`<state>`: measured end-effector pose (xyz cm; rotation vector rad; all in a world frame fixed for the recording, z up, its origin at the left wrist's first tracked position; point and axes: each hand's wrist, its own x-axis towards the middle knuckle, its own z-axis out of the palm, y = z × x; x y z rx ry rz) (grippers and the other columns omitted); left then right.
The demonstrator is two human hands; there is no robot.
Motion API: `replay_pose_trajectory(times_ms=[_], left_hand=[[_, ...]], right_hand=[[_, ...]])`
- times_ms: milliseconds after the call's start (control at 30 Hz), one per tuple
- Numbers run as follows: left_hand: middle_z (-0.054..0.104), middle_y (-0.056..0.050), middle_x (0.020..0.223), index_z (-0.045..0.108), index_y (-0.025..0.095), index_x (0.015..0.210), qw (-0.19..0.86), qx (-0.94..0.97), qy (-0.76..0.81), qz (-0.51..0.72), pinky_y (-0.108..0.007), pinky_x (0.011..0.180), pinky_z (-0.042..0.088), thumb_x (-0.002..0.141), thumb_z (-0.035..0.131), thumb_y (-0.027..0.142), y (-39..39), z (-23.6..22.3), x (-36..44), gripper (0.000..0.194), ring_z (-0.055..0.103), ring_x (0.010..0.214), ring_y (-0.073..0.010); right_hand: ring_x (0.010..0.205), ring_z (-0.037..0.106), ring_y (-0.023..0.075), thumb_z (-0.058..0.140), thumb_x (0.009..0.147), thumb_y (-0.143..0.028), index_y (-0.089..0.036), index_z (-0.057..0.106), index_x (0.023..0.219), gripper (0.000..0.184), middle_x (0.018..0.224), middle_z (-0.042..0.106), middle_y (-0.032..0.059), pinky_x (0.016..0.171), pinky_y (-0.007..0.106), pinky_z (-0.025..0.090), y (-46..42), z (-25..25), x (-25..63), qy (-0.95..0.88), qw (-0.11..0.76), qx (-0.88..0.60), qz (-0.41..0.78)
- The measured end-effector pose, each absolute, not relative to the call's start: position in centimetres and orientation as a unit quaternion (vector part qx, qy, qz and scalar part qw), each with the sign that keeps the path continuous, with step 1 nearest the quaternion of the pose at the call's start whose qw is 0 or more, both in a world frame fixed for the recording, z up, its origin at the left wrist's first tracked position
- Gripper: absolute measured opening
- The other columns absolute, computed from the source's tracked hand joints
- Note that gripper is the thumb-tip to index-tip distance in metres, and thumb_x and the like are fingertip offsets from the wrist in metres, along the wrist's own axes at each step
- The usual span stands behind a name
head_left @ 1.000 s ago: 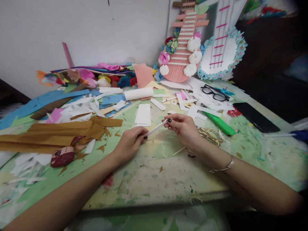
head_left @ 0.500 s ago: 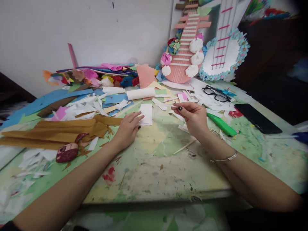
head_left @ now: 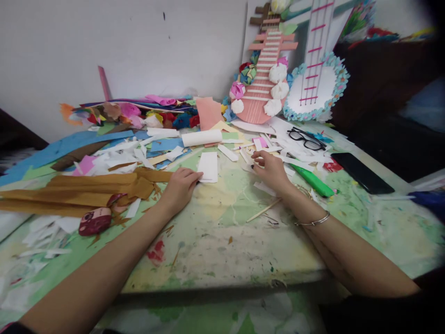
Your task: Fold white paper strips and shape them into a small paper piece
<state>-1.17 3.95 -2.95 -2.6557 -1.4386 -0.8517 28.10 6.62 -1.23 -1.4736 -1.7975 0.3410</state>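
Observation:
My left hand (head_left: 180,189) rests on the table with its fingers drawn together. Its fingertips and thumb are closed at the lower left corner of a small white paper rectangle (head_left: 208,166), which lies flat. My right hand (head_left: 271,170) hovers low over white paper scraps, its index finger and thumb apart with nothing visible between them. A white strip (head_left: 228,153) lies between the paper rectangle and this hand. Just below the right wrist is a thin wooden stick (head_left: 263,210). A green cutter-like tool (head_left: 313,180) lies beyond that wrist.
Mustard crepe paper (head_left: 79,190) and a dark red case (head_left: 95,221) lie at left. A white paper roll (head_left: 201,138) is farther back. Glasses (head_left: 306,138) and a black phone (head_left: 362,172) lie at right. Paper instrument models (head_left: 261,99) lean against the wall.
My left hand has drawn back from over the white paper rectangle to its corner, fingers closing. My right hand has lowered and its pinch on a thin white piece has opened. The view shifted slightly.

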Motion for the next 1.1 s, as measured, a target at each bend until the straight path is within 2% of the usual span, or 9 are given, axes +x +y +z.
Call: replay_pose_trajectory(times_ms=[100, 233, 367, 433, 567, 767, 900, 1033, 1100], left_hand=[[0.066, -0.012, 0.097, 0.068, 0.014, 0.105, -0.003, -0.844, -0.461, -0.273, -0.038, 0.085, 0.048, 0.091, 0.039, 0.018, 4.1, -3.0, -1.3, 0.032, 0.058, 0.091, -0.0227], [0.066, -0.012, 0.094, 0.069, 0.013, 0.1, -0.003, -0.837, -0.472, -0.276, -0.037, 0.083, 0.048, 0.091, 0.042, 0.021, 4.4, -3.0, -1.4, 0.03, 0.058, 0.089, -0.0224], [0.065, -0.01, 0.09, 0.07, 0.014, 0.093, 0.001, -0.831, -0.482, -0.277, -0.037, 0.083, 0.047, 0.09, 0.044, 0.021, 4.6, -3.0, -1.5, 0.027, 0.057, 0.088, -0.0222], [0.064, -0.01, 0.088, 0.069, 0.014, 0.089, 0.005, -0.828, -0.488, -0.277, -0.037, 0.082, 0.047, 0.089, 0.045, 0.02, 4.6, -3.0, -1.4, 0.025, 0.057, 0.087, -0.0221], [0.062, -0.009, 0.086, 0.067, 0.016, 0.085, 0.019, -0.822, -0.497, -0.277, -0.037, 0.082, 0.047, 0.088, 0.044, 0.019, 4.5, -3.0, -1.2, 0.023, 0.056, 0.088, -0.0221], [0.059, -0.009, 0.088, 0.06, 0.015, 0.088, 0.036, -0.809, -0.504, -0.3, -0.036, 0.082, 0.046, 0.089, 0.042, 0.017, 4.0, -2.4, -0.7, 0.018, 0.055, 0.088, -0.0221], [0.059, -0.008, 0.089, 0.058, 0.015, 0.089, 0.025, -0.825, -0.47, -0.312, -0.033, 0.082, 0.046, 0.09, 0.043, 0.018, 2.1, -1.5, 0.3, 0.015, 0.056, 0.09, -0.0199], [0.061, -0.007, 0.088, 0.061, 0.017, 0.087, -0.015, -0.886, -0.366, -0.283, -0.029, 0.078, 0.046, 0.091, 0.046, 0.019, -0.5, -1.1, 1.4, 0.015, 0.057, 0.085, -0.0173], [0.061, -0.007, 0.086, 0.062, 0.016, 0.087, -0.028, -0.901, -0.342, -0.265, -0.028, 0.075, 0.045, 0.09, 0.047, 0.018, -1.4, -1.1, 1.7, 0.015, 0.056, 0.083, -0.0168]], right_hand=[[0.1, 0.064, 0.0276, 0.053, 0.069, -0.007, -0.017, 0.064, 0.098, 0.032, 0.103, 0.07, 0.0099, 0.09, 0.043, 0.047, 6.2, -0.6, 28.2, -0.722, 0.379, -0.576, 0.065], [0.102, 0.063, 0.0256, 0.057, 0.072, -0.01, -0.018, 0.065, 0.096, 0.026, 0.108, 0.069, 0.0091, 0.089, 0.04, 0.047, 5.5, -0.1, 27.8, -0.732, 0.417, -0.535, 0.059], [0.083, 0.065, 0.0206, 0.062, 0.077, -0.018, -0.022, 0.068, 0.078, 0.007, 0.086, 0.073, 0.0032, 0.079, 0.035, 0.047, 4.2, 0.1, 26.7, -0.757, 0.404, -0.505, 0.091], [0.075, 0.064, 0.0183, 0.063, 0.079, -0.021, -0.022, 0.068, 0.074, 0.007, 0.078, 0.072, 0.0024, 0.073, 0.032, 0.045, 3.5, 0.0, 26.0, -0.783, 0.382, -0.477, 0.116], [0.074, 0.063, 0.0179, 0.06, 0.083, -0.026, -0.021, 0.07, 0.074, 0.015, 0.077, 0.071, 0.0049, 0.068, 0.03, 0.044, 2.3, -0.2, 24.6, -0.827, 0.334, -0.423, 0.159], [0.078, 0.066, 0.0185, 0.065, 0.076, -0.016, -0.022, 0.073, 0.075, 0.01, 0.081, 0.073, 0.004, 0.073, 0.031, 0.047, 1.7, -0.2, 24.3, -0.813, 0.342, -0.414, 0.225], [0.071, 0.067, 0.0171, 0.071, 0.072, -0.021, -0.022, 0.073, 0.068, 0.005, 0.075, 0.074, 0.0012, 0.069, 0.03, 0.047, 1.5, -0.1, 24.6, -0.761, 0.356, -0.456, 0.295], [0.066, 0.064, 0.0158, 0.076, 0.068, -0.027, -0.021, 0.07, 0.06, 0.012, 0.069, 0.072, 0.0003, 0.064, 0.029, 0.044, 1.0, 0.1, 24.8, -0.741, 0.349, -0.482, 0.31], [0.065, 0.063, 0.0148, 0.074, 0.07, -0.027, -0.021, 0.071, 0.062, 0.011, 0.068, 0.072, 0.0004, 0.063, 0.028, 0.044, 0.9, 0.2, 24.9, -0.747, 0.346, -0.475, 0.311]])
